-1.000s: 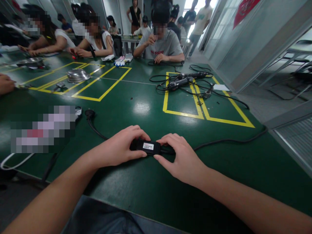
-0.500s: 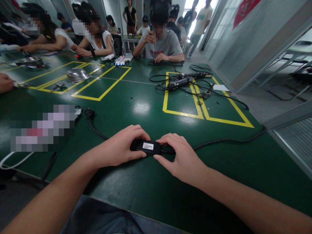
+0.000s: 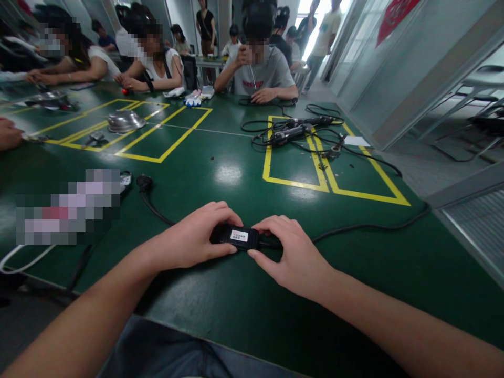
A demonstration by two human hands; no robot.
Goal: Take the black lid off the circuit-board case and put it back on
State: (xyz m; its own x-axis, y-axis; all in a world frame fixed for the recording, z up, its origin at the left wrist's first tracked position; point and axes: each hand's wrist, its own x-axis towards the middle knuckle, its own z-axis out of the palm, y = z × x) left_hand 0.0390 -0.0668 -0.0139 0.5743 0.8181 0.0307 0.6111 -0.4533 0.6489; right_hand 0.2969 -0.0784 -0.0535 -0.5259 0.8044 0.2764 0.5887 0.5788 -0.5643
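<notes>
Between my hands on the green table lies a small black in-line box [image 3: 239, 236] with a white printed label. My left hand [image 3: 199, 233] grips its left end, thumb below and fingers above. At the opposite end, my right hand [image 3: 297, 252] pinches the box by its edges with thumb and fingertips. A black power cord [image 3: 366, 227] leaves the box on the right, passes under my right hand and runs to the table's right edge. Past my left hand, another stretch of cord leads to a black plug [image 3: 145, 183].
A blurred-out object [image 3: 71, 210] and a white cable [image 3: 25, 270] lie at left. Farther off are a metal bowl [image 3: 125, 121], black corded tools [image 3: 291, 132] and yellow tape outlines [image 3: 295, 184]. Across the table, a person [image 3: 258, 71] holds a thin-shafted tool; others sit at left.
My hands and the black box stay where they were. Across the table, the person's lower hand has shifted slightly right and the thin tool is tilted more.
</notes>
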